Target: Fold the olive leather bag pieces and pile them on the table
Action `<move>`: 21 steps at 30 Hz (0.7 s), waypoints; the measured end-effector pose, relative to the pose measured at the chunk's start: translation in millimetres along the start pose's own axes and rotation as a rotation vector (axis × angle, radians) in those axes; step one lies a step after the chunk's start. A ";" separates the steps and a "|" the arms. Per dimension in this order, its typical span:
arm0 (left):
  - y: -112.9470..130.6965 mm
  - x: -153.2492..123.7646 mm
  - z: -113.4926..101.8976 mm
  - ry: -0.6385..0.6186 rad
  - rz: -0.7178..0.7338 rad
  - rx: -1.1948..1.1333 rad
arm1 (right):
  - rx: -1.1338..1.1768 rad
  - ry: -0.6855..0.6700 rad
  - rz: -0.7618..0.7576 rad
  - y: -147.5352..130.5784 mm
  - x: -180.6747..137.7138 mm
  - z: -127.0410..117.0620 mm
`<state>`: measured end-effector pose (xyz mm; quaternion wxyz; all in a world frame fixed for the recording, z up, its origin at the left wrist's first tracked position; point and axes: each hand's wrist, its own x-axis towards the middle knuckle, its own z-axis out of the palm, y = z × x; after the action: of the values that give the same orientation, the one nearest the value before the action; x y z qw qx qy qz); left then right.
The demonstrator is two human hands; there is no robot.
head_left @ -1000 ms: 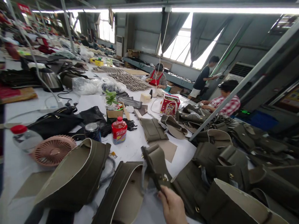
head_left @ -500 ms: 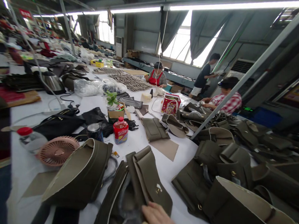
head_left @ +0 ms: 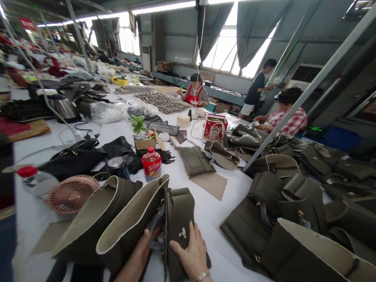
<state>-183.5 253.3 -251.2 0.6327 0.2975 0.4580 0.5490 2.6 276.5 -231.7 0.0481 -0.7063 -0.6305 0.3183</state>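
Observation:
An olive-green leather handbag (head_left: 134, 216) stands in front of me, its mouth gaping with a beige lining and pale raw edge. Its flap (head_left: 180, 209) with a small gold clasp hangs on the right side. My right hand (head_left: 191, 251) lies on that flap, thumb and fingers spread. Between the bag body and the flap is my left hand (head_left: 141, 249), its thumb beside some clear plastic wrap (head_left: 157, 233); its other fingers are mostly hidden. A second olive bag piece (head_left: 98, 220) leans open just to the left.
Many olive bags (head_left: 278, 233) are piled on the right. On the left are a pink fan (head_left: 73, 193), a red-capped bottle (head_left: 35, 179), a can (head_left: 118, 167) and a red bottle (head_left: 151, 164). A slanted metal pole (head_left: 272, 136) rises from the table. Co-workers sit and stand beyond.
My left hand has come into view beside the bag. The bag has turned and its mouth has opened upward. My right hand has moved up onto the flap, its fingers spreading.

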 end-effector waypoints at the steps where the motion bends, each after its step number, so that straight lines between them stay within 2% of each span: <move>1: 5.9 6.2 1.7 0.022 0.028 0.045 | -0.004 0.016 0.013 -5.6 4.3 2.3; 4: 22.9 20.7 9.0 0.108 0.043 0.282 | 0.023 0.101 -0.032 -19.2 21.5 4.8; 6: 31.4 20.9 15.2 0.181 0.097 0.531 | 0.096 0.191 -0.070 -25.1 39.0 3.8; 8: 37.3 12.4 22.8 0.294 0.302 0.870 | 0.174 0.257 -0.049 -27.0 60.3 1.6; 10: 40.6 0.2 31.9 0.335 0.590 1.179 | 0.293 0.268 -0.007 -24.2 82.0 -0.9; 11: 41.0 -4.7 36.8 0.284 0.691 1.273 | 0.369 0.263 0.003 -21.5 91.6 -2.2; 12: 40.3 -7.4 41.6 0.196 0.729 1.315 | 0.449 0.260 0.007 -18.4 99.7 -3.4; 13: 38.5 -7.1 45.9 0.112 0.698 1.310 | 0.526 0.262 0.009 -15.4 106.1 -4.8; 15: 31.1 3.4 51.4 0.058 0.464 1.183 | 0.639 0.279 0.010 -10.6 112.5 -7.8; 18: 14.5 34.6 51.2 0.214 0.045 0.862 | 0.769 0.222 -0.018 -8.4 107.2 -14.4; 21: 3.9 57.2 49.6 0.249 -0.148 0.645 | 0.892 0.053 -0.057 -9.0 88.7 -24.0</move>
<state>-141.5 315.7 -242.2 0.4836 0.3791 0.7016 0.3609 7.4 368.0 -243.0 0.3730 -0.6065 -0.4493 0.5396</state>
